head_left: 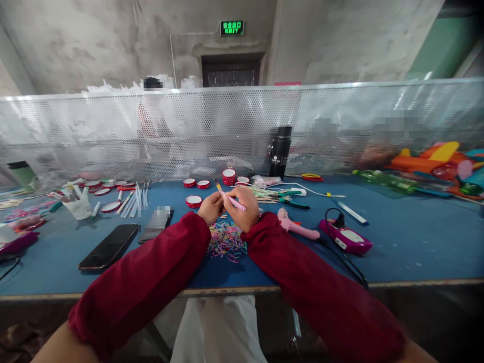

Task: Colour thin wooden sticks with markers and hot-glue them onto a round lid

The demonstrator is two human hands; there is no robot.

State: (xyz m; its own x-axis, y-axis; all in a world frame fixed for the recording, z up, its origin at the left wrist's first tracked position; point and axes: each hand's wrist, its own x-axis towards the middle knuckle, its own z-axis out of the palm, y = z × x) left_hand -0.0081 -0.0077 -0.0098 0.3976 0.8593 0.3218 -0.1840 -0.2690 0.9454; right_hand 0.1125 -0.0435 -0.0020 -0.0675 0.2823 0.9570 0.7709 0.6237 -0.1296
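A long blue table (397, 242) fills the view. Its front edge is pale wood. At the back of it stands a shiny metal screen (113, 131) full of tiny holes. Behind the screen is a grey wall with a dark door (230, 73), and a green exit sign (232, 27) glows above the door. Another person (153, 116) is on the far side of the screen.

Lots of things lie on the table. A black phone (109, 246) is on the left, near a white cup (79, 206) with sticks in it. Little red round lids (193, 201) sit just past the hands. A black bottle (280, 151) stands by the screen. A pink glue gun (297, 227) lies to the right.

The pink stick (236, 203) is thin and light pink, like a pen. It is up in the air, over the middle of the table and tilted. It is right above a pile of tiny bands (226, 241) in many colours. The left hand (210, 207) pinches one end of it with curled fingers. The right hand (245, 207) is wrapped tight around the rest of it. Both arms wear dark red sleeves.
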